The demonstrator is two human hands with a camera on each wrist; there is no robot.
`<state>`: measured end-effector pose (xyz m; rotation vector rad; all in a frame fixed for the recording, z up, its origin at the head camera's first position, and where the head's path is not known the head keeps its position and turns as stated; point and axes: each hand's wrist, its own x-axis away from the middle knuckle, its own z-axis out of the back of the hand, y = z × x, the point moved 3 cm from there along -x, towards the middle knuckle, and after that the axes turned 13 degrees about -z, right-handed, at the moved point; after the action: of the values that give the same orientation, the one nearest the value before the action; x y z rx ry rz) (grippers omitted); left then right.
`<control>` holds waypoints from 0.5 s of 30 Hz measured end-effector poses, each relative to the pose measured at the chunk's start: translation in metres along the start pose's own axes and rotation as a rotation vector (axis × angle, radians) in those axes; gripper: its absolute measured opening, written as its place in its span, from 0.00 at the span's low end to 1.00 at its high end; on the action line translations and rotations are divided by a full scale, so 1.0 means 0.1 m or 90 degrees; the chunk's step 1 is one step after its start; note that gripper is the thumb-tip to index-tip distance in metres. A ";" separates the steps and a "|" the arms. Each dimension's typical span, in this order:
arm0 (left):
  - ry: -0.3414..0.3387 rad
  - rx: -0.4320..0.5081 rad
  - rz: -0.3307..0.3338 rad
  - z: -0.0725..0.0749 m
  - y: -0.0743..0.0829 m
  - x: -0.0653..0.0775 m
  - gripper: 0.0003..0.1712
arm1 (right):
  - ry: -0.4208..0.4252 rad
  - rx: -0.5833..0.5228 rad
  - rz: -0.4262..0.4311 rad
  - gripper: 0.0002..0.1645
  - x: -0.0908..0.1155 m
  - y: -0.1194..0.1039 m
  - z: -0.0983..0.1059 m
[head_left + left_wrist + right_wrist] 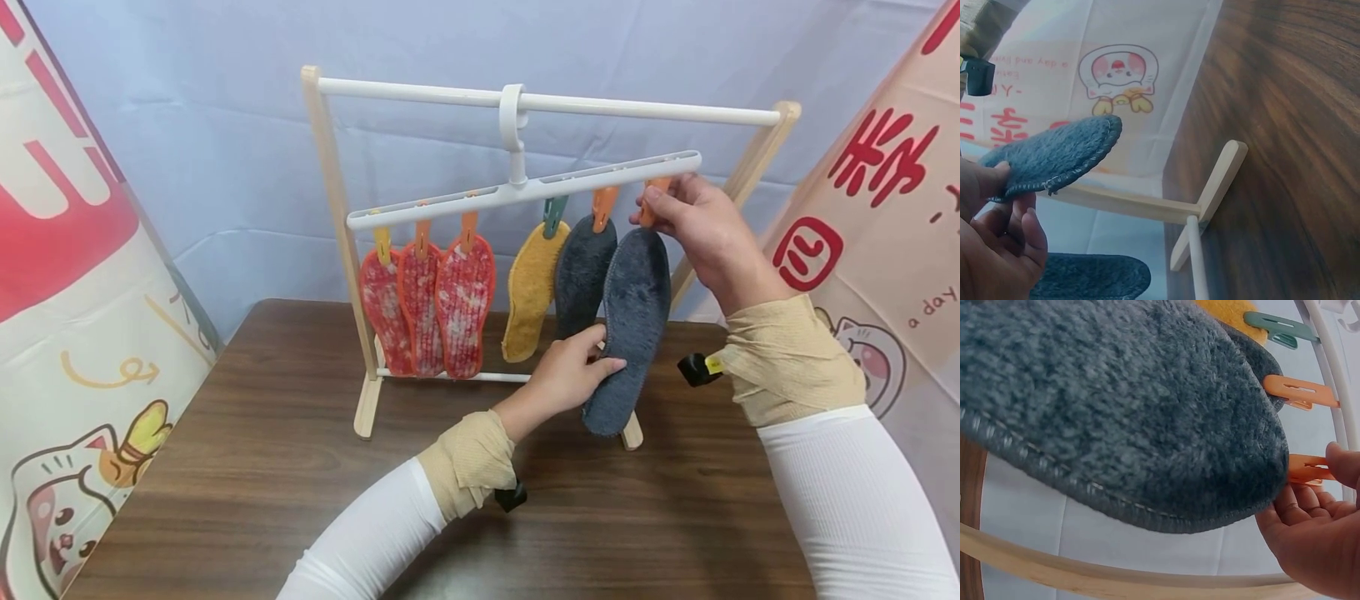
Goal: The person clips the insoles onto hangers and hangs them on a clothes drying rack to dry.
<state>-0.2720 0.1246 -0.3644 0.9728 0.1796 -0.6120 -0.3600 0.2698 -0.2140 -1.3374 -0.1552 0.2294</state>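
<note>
In the head view my left hand (pixel 566 372) pinches the lower part of a dark grey fuzzy insole (pixel 636 308), thumb in front and fingers behind. My right hand (pixel 708 221) pinches an orange clip (pixel 656 200) at the insole's top end, below the raised right end of a white hanger (pixel 600 177). The right wrist view shows the orange clip (pixel 1307 469) between thumb and fingers, right at the insole's edge. Beside it a second dark grey insole (pixel 583 271) hangs from another orange clip (pixel 603 208), then a yellow insole (pixel 534 292) from a green clip (pixel 555 215).
Several red patterned insoles (pixel 467 308) hang from clips on the hanger's lower left side. The hanger hooks over the white bar (pixel 637 104) of a wooden stand (pixel 330 167) on a brown table (pixel 247 467). Printed cloths (pixel 75 275) flank the table.
</note>
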 end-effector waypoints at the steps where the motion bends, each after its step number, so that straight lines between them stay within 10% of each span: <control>1: -0.001 0.002 0.000 0.00 0.00 0.00 0.17 | -0.001 -0.007 0.001 0.15 -0.01 0.00 0.00; 15: -0.014 0.023 -0.003 0.05 -0.09 -0.07 0.09 | 0.006 -0.016 0.014 0.14 -0.07 0.03 -0.01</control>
<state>-0.2835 0.1193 -0.3653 0.9999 0.1519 -0.6319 -0.3671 0.2671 -0.2171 -1.3657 -0.1361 0.2403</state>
